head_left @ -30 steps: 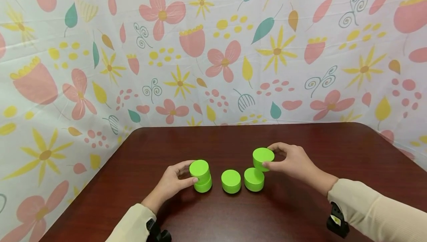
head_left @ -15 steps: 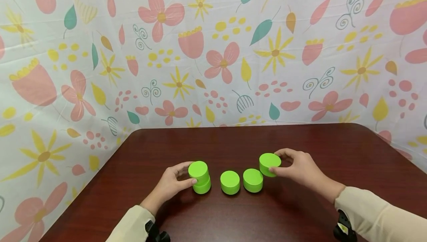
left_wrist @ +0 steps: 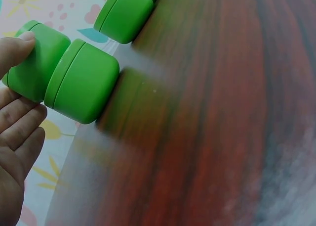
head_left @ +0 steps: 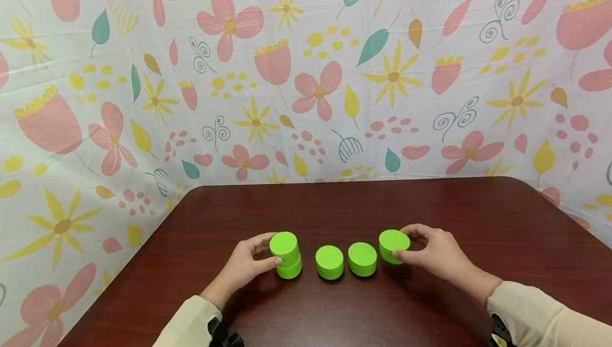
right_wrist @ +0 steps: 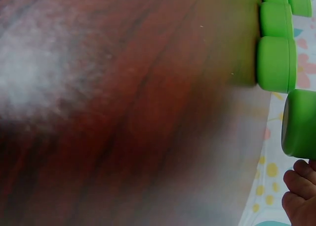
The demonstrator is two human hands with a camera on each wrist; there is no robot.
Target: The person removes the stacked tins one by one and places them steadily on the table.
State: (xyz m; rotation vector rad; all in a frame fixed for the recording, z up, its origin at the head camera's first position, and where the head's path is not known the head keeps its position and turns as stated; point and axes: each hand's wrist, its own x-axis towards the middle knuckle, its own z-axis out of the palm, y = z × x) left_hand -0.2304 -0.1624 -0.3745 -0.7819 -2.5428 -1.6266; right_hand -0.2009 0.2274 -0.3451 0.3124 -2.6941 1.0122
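Observation:
My left hand (head_left: 243, 264) grips a green round lidded jar (head_left: 284, 247), thumb in front and fingers behind. That jar sits on a second green jar (head_left: 290, 270), slightly offset from it; the left wrist view shows the lid seams on both the upper jar (left_wrist: 43, 63) and lower jar (left_wrist: 86, 82). Two more green jars, a middle jar (head_left: 329, 263) and another jar (head_left: 362, 260), stand singly on the table to the right. My right hand (head_left: 440, 255) pinches a further jar (head_left: 393, 245) between thumb and fingers. In the right wrist view this held jar (right_wrist: 302, 124) is raised off the tabletop.
A dark reddish-brown wooden table (head_left: 363, 315) lies under everything, with its far edge against a floral cloth (head_left: 306, 70). Black wrist devices, like the left one (head_left: 224, 333), sit at both cuffs.
My right hand has moved its jar rightward and down, from above the right single jar to a low spot beside it. My left hand stays on the stack.

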